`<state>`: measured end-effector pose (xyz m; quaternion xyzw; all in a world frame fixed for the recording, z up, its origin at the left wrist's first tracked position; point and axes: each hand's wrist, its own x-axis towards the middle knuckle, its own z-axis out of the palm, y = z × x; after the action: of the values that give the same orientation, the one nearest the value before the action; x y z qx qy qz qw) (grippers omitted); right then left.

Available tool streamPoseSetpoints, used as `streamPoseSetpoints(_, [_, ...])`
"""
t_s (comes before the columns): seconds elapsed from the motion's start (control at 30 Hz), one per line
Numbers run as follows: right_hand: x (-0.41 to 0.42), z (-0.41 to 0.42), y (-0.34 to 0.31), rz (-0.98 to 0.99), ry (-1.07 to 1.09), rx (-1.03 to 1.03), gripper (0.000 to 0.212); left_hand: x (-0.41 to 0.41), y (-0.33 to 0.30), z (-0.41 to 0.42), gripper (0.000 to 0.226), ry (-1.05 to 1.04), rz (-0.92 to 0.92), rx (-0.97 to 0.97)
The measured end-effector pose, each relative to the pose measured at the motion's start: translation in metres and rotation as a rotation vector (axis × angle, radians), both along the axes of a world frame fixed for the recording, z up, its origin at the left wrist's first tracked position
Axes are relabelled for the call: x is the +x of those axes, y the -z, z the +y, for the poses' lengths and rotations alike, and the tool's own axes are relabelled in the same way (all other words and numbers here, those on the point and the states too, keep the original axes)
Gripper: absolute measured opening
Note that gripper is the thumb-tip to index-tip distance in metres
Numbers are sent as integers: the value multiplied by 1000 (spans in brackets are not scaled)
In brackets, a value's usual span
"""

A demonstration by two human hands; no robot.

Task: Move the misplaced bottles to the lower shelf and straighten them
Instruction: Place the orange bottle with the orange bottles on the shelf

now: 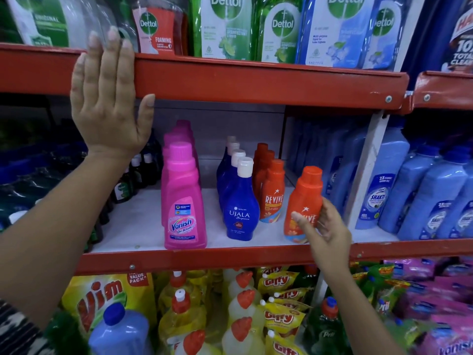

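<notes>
Spread flat, the left hand (110, 98) is pressing against the upper shelf's red front edge (256, 80). Fingers of the right hand (325, 226) are wrapping an orange Revive bottle (304, 198), seemingly resting slightly tilted near the lower shelf's front edge (204, 257), beside the orange row (271, 185).

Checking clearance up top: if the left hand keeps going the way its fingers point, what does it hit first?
The left hand lies flat on the red shelf edge, fingers pointing up. Straight on, they'd likely meet the clear bottle first; depth is hard to judge.
</notes>
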<state>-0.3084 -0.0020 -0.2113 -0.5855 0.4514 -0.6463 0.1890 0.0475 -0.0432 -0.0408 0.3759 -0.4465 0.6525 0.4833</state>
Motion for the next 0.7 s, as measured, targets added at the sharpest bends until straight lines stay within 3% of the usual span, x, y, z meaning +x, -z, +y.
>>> streamPoseSetpoints(0.17, [13,-15,5,5,-99,111,49,-1,-1,2,57,-29,7,3])
streamPoseSetpoints(0.43, [18,-27,4,84,-75,174,48,-1,-1,3,57,-38,15,31])
streamPoseSetpoints(0.7, [24,-19,9,223,55,216,81,-4,-1,12,60,5,15,176])
